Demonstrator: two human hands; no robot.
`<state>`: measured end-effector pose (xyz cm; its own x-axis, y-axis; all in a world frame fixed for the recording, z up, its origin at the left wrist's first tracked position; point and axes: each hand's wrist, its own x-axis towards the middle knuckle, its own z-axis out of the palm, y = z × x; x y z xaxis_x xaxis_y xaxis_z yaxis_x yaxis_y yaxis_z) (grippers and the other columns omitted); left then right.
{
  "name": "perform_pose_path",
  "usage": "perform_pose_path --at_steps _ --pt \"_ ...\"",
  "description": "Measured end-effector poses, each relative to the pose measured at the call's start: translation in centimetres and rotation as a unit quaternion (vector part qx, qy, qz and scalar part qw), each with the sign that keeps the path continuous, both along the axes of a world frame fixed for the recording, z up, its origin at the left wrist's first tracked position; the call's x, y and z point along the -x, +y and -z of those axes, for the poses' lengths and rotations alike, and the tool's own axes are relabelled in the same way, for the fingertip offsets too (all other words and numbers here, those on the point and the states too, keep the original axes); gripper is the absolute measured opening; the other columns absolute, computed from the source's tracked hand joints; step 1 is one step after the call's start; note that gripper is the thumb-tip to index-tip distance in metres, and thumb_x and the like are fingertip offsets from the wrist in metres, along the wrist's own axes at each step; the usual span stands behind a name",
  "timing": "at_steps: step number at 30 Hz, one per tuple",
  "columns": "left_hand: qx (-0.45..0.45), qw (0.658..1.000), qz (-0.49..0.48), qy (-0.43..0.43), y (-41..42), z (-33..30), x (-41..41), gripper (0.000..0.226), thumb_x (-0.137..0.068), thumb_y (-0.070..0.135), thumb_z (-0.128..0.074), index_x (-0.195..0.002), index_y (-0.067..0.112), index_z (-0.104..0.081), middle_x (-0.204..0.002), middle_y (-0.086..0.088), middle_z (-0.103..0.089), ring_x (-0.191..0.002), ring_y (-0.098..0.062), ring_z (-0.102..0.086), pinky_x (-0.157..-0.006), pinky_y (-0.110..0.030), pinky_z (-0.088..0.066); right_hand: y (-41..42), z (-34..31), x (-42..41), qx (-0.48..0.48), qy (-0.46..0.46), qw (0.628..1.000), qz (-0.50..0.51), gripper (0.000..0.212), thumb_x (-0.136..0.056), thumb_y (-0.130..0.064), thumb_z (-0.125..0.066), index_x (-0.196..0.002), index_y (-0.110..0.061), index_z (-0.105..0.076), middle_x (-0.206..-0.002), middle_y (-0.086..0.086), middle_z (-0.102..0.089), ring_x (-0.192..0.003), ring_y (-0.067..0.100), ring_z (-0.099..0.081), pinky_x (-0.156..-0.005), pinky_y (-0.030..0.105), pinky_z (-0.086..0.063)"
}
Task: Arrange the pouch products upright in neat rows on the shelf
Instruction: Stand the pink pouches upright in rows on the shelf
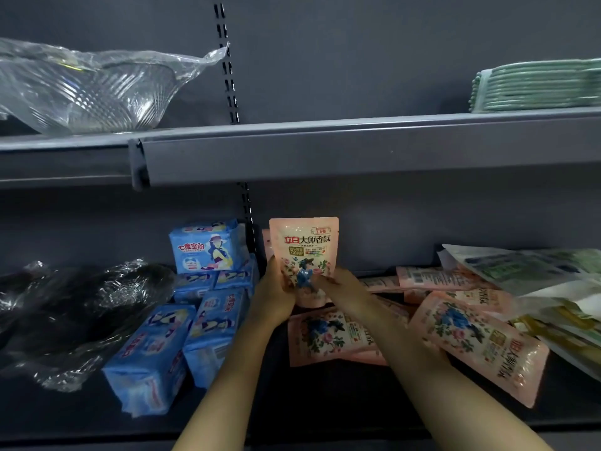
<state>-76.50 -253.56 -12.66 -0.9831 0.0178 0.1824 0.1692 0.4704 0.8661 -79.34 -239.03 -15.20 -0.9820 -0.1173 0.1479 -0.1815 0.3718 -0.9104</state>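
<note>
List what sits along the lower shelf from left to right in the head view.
Dark plastic-wrapped bundle → blue packs → upright pink pouch held by the left hand and right hand → pink pouches lying flat → pale green and yellow pouches.

A dark grey back panel (390,53) rises behind two grey metal shelves. A black slotted upright (227,66) runs down the panel. The upper shelf's front edge (357,154) is pale grey; the lower shelf (309,402) lies in dim shadow.

Hands hide the upright pink pouch (304,252) bottom edge.
</note>
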Motion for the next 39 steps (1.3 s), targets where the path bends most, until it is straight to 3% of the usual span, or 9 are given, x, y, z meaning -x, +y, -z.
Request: perform_pose_path --at_steps 3,6,9,14,23,27,32,35,39 --pt "0.028 0.999 -0.018 -0.023 -0.3 -0.2 -0.1 0.056 -0.086 0.006 -0.053 -0.136 0.022 -0.033 -0.131 -0.002 -0.053 -0.116 -0.019 -0.052 -0.094 -0.027 -0.040 -1.0 -0.1 0.8 -0.154 0.027 0.985 0.073 0.042 -0.096 -0.035 -0.047 -0.129 -0.010 -0.054 -0.126 0.009 -0.062 -0.116 0.026 -0.058 -0.094 0.030 -0.044" --pt "0.029 0.999 -0.033 -0.028 -0.4 -0.6 -0.6 0.052 -0.090 0.006 -0.045 -0.138 0.020 -0.031 -0.134 -0.004 -0.050 -0.119 -0.019 -0.048 -0.085 -0.021 -0.033 -2.1 0.0 1.0 -0.208 0.028 0.973 0.092 0.039 -0.097 -0.034 -0.044 -0.118 -0.005 -0.059 -0.117 0.015 -0.065 -0.106 0.029 -0.061 -0.088 0.034 -0.049" --pt "0.012 1.000 -0.017 -0.023 -0.5 -0.6 -1.0 0.052 -0.090 0.009 -0.050 -0.137 0.016 -0.031 -0.130 -0.002 -0.049 -0.105 -0.007 -0.044 -0.077 -0.011 -0.032 -2.6 0.2 1.5 -0.203 0.007 0.972 0.119 0.034 -0.094 -0.031 -0.048 -0.112 -0.005 -0.061 -0.111 0.015 -0.066 -0.100 0.030 -0.063 -0.084 0.035 -0.052" --pt "-0.001 0.998 -0.008 -0.058 -0.6 0.6 -0.9 0.053 -0.087 0.012 -0.056 -0.135 0.015 -0.034 -0.129 -0.004 -0.051 -0.101 -0.007 -0.044 -0.085 -0.019 -0.035 -2.2 0.1 2.1 -0.185 -0.004 0.970 0.160 0.036 -0.086 -0.028 -0.063 -0.111 -0.005 -0.052 -0.110 0.013 -0.065 -0.103 0.030 -0.062 -0.082 0.036 -0.052" --pt "-0.036 0.995 -0.017 -0.087 -0.7 1.9 0.5 0.058 -0.072 0.024 -0.055 -0.128 0.018 -0.042 -0.123 0.001 -0.056 -0.109 -0.015 -0.053 -0.091 -0.030 -0.044 -1.5 0.2 2.0 -0.194 0.005 0.970 0.145 0.022 -0.087 -0.020 -0.057 -0.104 -0.006 -0.060 -0.105 0.013 -0.068 -0.097 0.028 -0.064 -0.082 0.038 -0.055" --pt "-0.039 0.996 -0.019 -0.077 -0.9 2.1 1.0 0.087 -0.045 0.048 -0.054 -0.127 0.021 -0.048 -0.119 0.002 -0.061 -0.107 -0.014 -0.058 -0.096 -0.036 -0.048 -1.6 0.1 1.7 -0.194 0.012 0.971 0.137 0.021 -0.089 -0.018 -0.055 -0.104 -0.004 -0.061 -0.106 0.014 -0.068 -0.098 0.028 -0.063 -0.078 0.032 -0.052" --pt "-0.036 0.996 -0.015 -0.076 -1.0 2.5 1.4 0.084 -0.048 0.058 -0.054 -0.125 0.026 -0.049 -0.119 0.005 -0.062 -0.107 -0.013 -0.059 -0.096 -0.040 -0.049 -1.6 -0.2 1.2 -0.207 0.014 0.969 0.133 0.021 -0.092 -0.018 -0.051 -0.101 -0.001 -0.060 -0.106 0.017 -0.067 -0.099 0.031 -0.062 -0.068 0.024 -0.039" --pt "-0.032 0.996 -0.011 -0.087 -1.2 2.2 0.9 0.079 -0.055 0.050 -0.059 -0.128 0.025 -0.045 -0.122 0.003 -0.060 -0.109 -0.014 -0.057 -0.095 -0.035 -0.047 -1.6 -0.2 1.0 -0.198 0.005 0.972 0.127 0.022 -0.092 -0.015 -0.050 -0.107 -0.001 -0.058 -0.111 0.017 -0.065 -0.102 0.030 -0.061 -0.070 0.024 -0.039" --pt "-0.047 0.994 -0.003 -0.101 -1.3 2.1 0.6 0.062 -0.081 0.018 -0.059 -0.138 0.020 -0.032 -0.130 -0.001 -0.051 -0.116 -0.018 -0.049 -0.091 -0.026 -0.038 -1.5 -0.8 0.5 -0.190 -0.013 0.976 0.102 0.028 -0.090 -0.013 -0.054 -0.116 -0.003 -0.055 -0.117 0.013 -0.063 -0.108 0.027 -0.059 -0.074 0.022 -0.039"
